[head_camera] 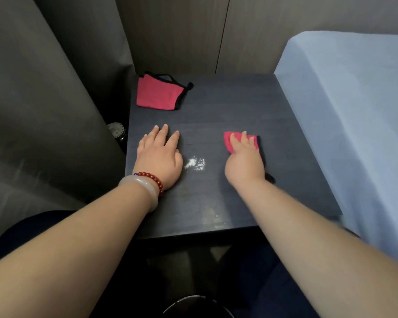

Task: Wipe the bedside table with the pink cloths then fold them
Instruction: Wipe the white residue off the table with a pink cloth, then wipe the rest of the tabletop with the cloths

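- Landmark: white powder patch (194,164) on the dark worktop (285,125). We place everything from it.
- Left hand (160,157): just left of the patch, palm down, flat on the worktop, with the thumb-side edge nearly touching the powder.
- Left fingers (162,134): straight, slightly spread, pointing away from us, holding nothing.
- Left forearm comes in from the lower left with the wrist straight. A red bead bracelet (153,180) and a pale bangle (139,191) sit on the wrist.
- Right hand (244,161): right of the patch and clear of it, palm down on top of a pink cloth (228,140).
- Right fingers (244,140): straight, a little apart, pressing the cloth flat on the worktop, not curled round it. The thumb is hidden, so we can't tell how it lies.
- That cloth is mostly covered by the hand. Pink shows past the fingertips and on the patch side, and a dark edge shows on the far side.
- Second pink cloth (157,94): beyond and left of the patch, at the worktop's back-left corner. It is black-trimmed and no hand is on it.
- A fainter white smear (213,214) lies nearer to us than the patch, by the front edge.
- A bed (354,111) with a blue sheet is well right of the patch, and a grey curtain (44,111) is well left of it.
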